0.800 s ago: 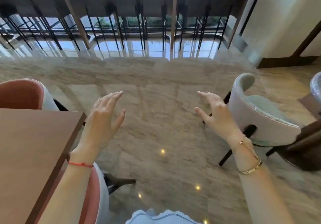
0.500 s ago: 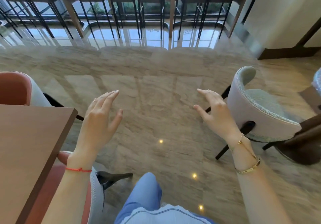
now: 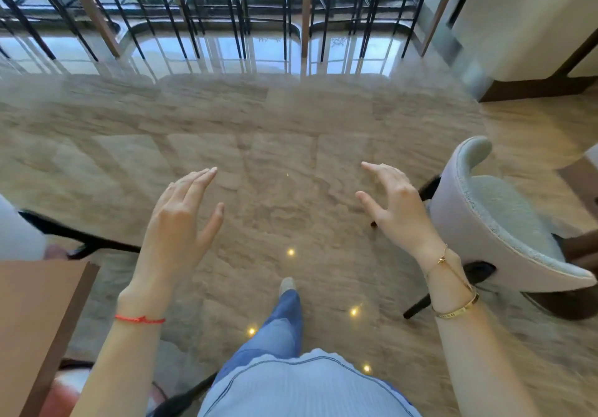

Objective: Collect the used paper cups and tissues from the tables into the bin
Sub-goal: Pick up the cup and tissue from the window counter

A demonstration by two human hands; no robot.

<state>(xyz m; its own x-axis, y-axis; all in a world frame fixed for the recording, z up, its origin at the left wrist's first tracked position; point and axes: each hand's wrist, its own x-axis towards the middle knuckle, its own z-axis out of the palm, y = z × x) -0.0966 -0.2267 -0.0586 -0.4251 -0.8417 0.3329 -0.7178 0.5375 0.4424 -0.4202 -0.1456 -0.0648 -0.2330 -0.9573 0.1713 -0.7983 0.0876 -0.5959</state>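
- Two bare hands raised over glossy beige marble floor (image 3: 275, 119), both empty, touching nothing.
- Left hand (image 3: 178, 222): fingers straight, spread open; red string on wrist.
- Right hand (image 3: 396, 209): open, slightly curved; gold bracelets.
- Brown wood table (image 3: 35, 316) corner lower left; rounded grey fabric chair (image 3: 492, 222) at right.
- Cups, tissues, bin: not visible.

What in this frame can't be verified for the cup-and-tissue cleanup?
Head view only:
- Wooden table: cut off by the left edge, so the rest of its top is unseen.
- Cups, tissues, bin: none in frame.
- Pale chair: its far side is cut off by the right edge.
- Left hand and right hand: open, empty; palms face away.
- Floor at the edges: motion-blurred.
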